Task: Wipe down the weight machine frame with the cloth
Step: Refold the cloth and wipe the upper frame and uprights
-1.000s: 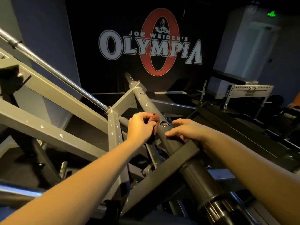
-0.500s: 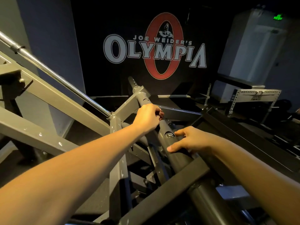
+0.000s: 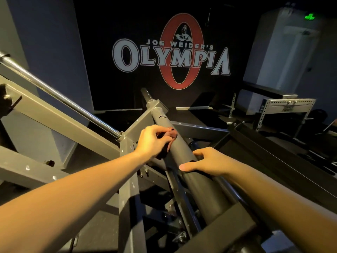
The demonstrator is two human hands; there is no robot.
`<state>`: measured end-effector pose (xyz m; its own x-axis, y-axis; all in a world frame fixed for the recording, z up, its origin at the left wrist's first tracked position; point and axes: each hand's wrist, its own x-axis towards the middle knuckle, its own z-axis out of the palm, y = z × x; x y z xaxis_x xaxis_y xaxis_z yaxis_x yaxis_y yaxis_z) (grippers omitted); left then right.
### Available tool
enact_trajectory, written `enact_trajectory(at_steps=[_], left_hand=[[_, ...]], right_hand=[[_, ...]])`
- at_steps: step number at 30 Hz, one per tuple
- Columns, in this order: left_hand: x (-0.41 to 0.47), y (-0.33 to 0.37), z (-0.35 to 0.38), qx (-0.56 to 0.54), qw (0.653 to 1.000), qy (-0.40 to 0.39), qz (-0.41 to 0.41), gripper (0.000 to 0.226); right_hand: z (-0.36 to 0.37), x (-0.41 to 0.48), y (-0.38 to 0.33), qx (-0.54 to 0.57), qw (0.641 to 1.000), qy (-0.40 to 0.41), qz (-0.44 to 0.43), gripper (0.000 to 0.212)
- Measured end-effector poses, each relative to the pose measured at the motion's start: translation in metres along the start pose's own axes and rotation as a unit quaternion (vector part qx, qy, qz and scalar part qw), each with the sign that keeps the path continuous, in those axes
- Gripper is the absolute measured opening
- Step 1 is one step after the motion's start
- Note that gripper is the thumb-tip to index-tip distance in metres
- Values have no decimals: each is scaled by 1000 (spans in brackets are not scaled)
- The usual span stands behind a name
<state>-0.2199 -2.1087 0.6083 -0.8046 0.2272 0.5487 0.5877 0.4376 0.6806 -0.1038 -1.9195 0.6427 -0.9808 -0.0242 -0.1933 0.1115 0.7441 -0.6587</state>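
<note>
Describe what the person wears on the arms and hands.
Nothing that shows. The left forearm and right forearm are bare up to the picture's edge, with no sleeve in view. The left hand and right hand have no gloves. No watch, bracelet or ring is visible, though dim light could hide something small.

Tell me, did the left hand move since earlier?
Yes. The left hand, gripping the cloth, slid up the dark tube toward the grey bracket.

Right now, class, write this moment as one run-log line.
left hand grips cloth against tube | right hand rests on tube | step: wiping
</note>
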Motion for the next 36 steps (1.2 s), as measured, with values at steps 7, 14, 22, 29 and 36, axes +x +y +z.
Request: enact_trajectory(at_steps=[7, 14, 22, 29, 36], left_hand=[[22, -12, 6, 20, 999, 0, -27, 21], [-28, 8, -4, -29, 995, -77, 49, 21], [59, -46, 11, -19, 1000, 1, 10, 21], [39, -38, 9, -27, 999, 2, -30, 21], [32, -20, -2, -28, 991, -107, 81, 23]], right_hand=[[0, 17, 5, -31, 999, -15, 5, 69], [-5, 40, -17, -29, 998, -47, 30, 76], [13, 67, 5, 29, 998, -48, -2, 103], [11, 68, 1, 13, 999, -49, -6, 103], [14, 89, 2, -14, 1000, -27, -6, 133]])
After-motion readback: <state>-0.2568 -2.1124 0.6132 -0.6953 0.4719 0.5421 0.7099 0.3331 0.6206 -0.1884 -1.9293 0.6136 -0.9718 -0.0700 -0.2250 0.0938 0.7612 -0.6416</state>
